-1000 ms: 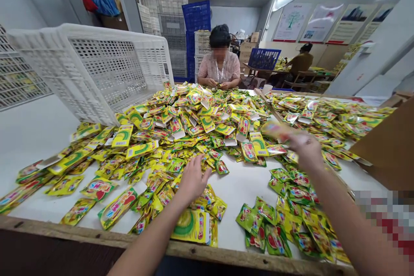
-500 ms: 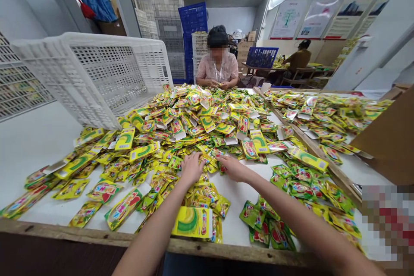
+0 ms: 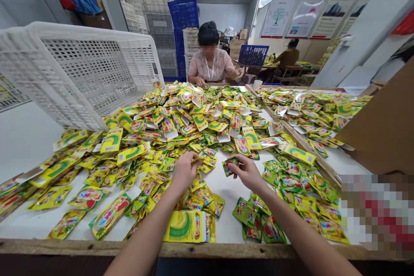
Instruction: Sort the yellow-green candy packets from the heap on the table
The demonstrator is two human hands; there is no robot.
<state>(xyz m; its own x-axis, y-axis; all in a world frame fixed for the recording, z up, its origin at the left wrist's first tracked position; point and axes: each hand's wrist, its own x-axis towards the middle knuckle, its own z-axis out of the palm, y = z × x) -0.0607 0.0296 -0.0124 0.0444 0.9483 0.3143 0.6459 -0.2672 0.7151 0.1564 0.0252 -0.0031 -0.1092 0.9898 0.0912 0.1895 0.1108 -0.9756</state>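
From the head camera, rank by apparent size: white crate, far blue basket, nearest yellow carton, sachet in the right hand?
1. white crate
2. yellow carton
3. blue basket
4. sachet
Nearness alone puts the yellow carton above the blue basket.

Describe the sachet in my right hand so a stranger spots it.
Find the white table heaped with yellow-green packets. Over its bare middle patch, the right hand pinches one green-and-red sachet. Unlike the rest, it is held, not lying in a pile.
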